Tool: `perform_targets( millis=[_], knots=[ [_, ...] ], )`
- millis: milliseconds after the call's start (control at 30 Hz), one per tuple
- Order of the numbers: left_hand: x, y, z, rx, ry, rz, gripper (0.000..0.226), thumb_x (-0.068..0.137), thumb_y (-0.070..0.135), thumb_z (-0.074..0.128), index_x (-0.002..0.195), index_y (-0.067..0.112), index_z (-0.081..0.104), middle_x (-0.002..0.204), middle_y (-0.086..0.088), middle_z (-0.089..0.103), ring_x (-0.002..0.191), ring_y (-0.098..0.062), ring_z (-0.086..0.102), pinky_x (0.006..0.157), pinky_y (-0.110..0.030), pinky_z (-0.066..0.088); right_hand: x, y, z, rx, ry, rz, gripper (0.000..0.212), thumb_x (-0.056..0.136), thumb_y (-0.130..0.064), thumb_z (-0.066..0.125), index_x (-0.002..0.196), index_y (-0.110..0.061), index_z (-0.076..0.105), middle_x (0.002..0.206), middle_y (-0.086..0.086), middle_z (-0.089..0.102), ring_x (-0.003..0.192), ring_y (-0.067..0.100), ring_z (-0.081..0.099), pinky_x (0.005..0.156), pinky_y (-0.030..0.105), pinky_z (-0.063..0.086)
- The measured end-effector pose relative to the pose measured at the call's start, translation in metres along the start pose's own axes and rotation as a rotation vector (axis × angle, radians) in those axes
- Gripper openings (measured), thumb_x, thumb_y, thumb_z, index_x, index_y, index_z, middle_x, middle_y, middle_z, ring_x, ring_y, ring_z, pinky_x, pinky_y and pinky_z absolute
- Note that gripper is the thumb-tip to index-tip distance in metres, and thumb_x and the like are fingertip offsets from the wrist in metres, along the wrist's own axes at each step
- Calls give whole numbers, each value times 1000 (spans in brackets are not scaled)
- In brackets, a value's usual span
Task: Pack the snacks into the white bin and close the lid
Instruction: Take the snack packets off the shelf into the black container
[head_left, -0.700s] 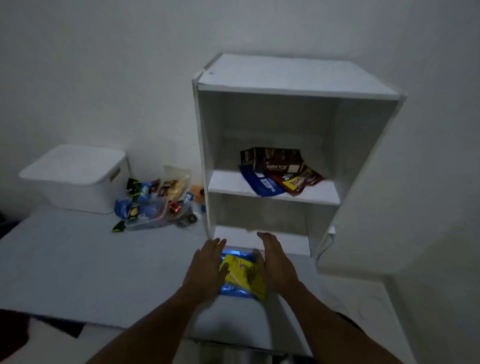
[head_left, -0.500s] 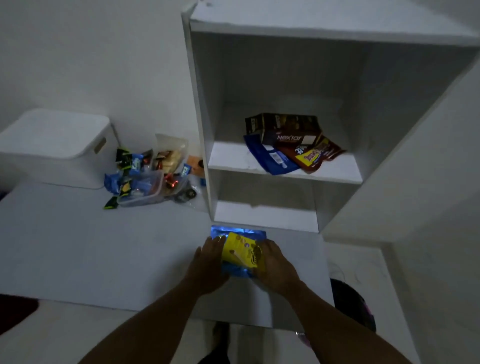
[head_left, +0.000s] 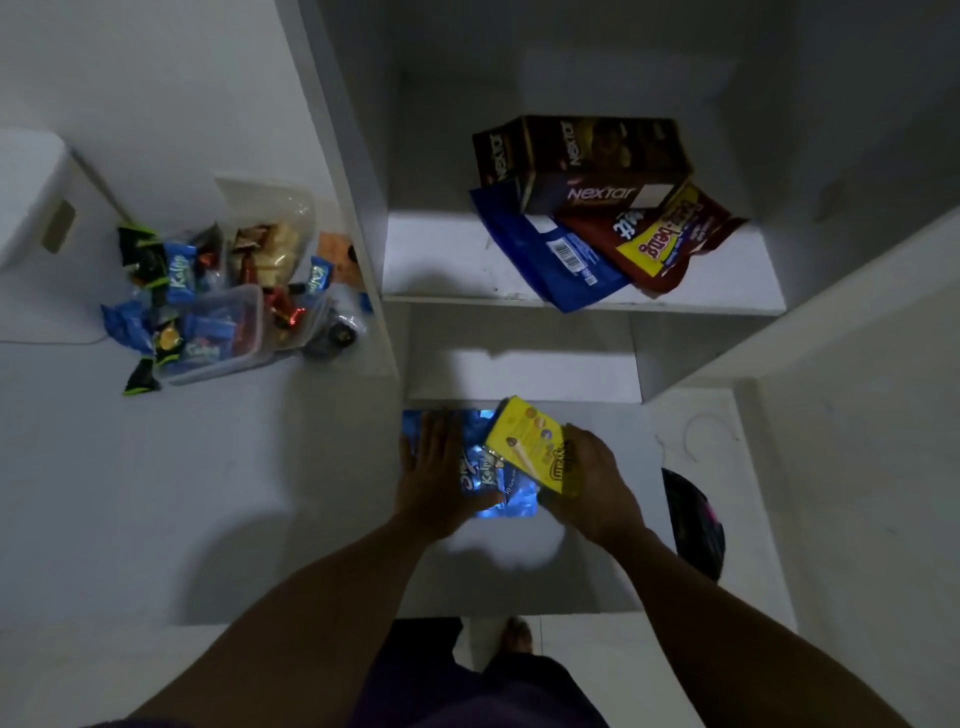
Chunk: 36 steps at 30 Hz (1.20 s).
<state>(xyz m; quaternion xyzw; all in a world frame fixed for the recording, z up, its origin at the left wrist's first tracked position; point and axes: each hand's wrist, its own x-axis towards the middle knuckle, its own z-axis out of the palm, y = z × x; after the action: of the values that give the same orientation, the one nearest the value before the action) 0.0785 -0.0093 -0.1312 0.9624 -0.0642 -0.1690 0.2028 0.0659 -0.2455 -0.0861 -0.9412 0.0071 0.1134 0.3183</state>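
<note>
Yellow box (head_left: 524, 441), in right hand (head_left: 592, 483), tilts over blue pouch (head_left: 498, 493) by shelf (head_left: 519, 374).

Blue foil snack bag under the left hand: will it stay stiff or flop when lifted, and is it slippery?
Probably floppy: the blue foil snack bag shows creased, uneven glints, unlike the flat-sided yellow box the right hand grips. Likely slippery too: glossy film on a smooth white table, with the left hand flat on it, perhaps steadying it.
</note>
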Motion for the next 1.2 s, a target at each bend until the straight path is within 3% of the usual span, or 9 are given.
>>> perform_targets(
  millis=[133, 300, 433, 600, 767, 867, 933, 1067, 1200],
  knots=[
    [4, 4, 17, 33, -100, -33, 126, 61, 90, 39, 156, 20, -7, 163, -3, -12, 149, -32, -18, 116, -62, -7, -2, 13, -9, -2, 34, 40, 88, 69, -21, 84, 144, -10, 40, 137, 7, 48, 127, 25, 42, 99, 31, 37],
    [5, 6, 21, 29, -96, -90, 115, 78, 67, 63, 156, 12, 0, 165, -9, 4, 152, -33, -4, 119, -55, 2, -2, 24, -10, 26, 42, 91, 90, 70, -26, 84, 145, -12, 37, 140, 7, 45, 129, 22, 40, 103, 34, 38],
    [3, 17, 14, -2, -5, -107, 98, 82, 48, 70, 156, 15, 15, 155, -8, 37, 146, -30, 27, 110, -46, 29, -6, 31, -9, 52, 57, 97, 90, 71, -28, 82, 146, -13, 34, 141, 7, 44, 129, 24, 41, 101, 36, 40],
    [-10, 51, 6, -93, 5, -132, 81, 97, 31, 56, 156, 33, -1, 139, -11, 55, 112, -32, 61, 84, -40, 52, -11, 52, -27, 72, 95, 19, 89, 69, -28, 83, 144, -10, 39, 137, 9, 49, 125, 26, 44, 102, 34, 39],
    [-20, 128, 5, -290, -139, -129, 88, 90, 25, 69, 155, 40, 11, 149, 3, 41, 129, -22, 47, 101, -35, 43, -15, 104, -67, 105, 87, -38, 69, 67, -25, 70, 132, -19, 49, 120, 3, 58, 109, 24, 57, 89, 32, 50],
    [-24, 185, 16, -292, -115, -139, 58, 99, 44, 48, 152, 32, 28, 144, 0, 49, 117, -12, 50, 90, -20, 37, -25, 148, -95, 174, 124, -12, 60, 68, -28, 68, 125, -21, 52, 112, 0, 61, 101, 18, 62, 78, 35, 55],
    [-23, 221, 28, -282, -114, -126, 60, 95, 51, 46, 147, 20, 42, 136, -6, 56, 115, -13, 53, 87, -16, 34, -34, 185, -110, 148, 120, 13, 65, 68, -36, 67, 130, -22, 52, 117, -3, 60, 106, 15, 59, 81, 33, 52],
    [-11, 287, 60, -335, -47, -105, 29, 97, 14, 55, 125, 9, 62, 116, -12, 65, 101, -19, 62, 76, -17, 37, -56, 252, -141, 129, 125, 158, 77, 63, -51, 69, 133, -24, 48, 119, -3, 58, 111, 22, 60, 84, 39, 54],
    [-2, 344, 102, -403, -86, -29, 43, 90, 11, 66, 133, 9, 58, 121, -10, 61, 103, -14, 57, 80, -14, 39, -91, 286, -174, 224, 185, 294, 82, 68, -45, 79, 138, -18, 44, 125, 3, 54, 115, 22, 53, 91, 42, 53]
  ],
)
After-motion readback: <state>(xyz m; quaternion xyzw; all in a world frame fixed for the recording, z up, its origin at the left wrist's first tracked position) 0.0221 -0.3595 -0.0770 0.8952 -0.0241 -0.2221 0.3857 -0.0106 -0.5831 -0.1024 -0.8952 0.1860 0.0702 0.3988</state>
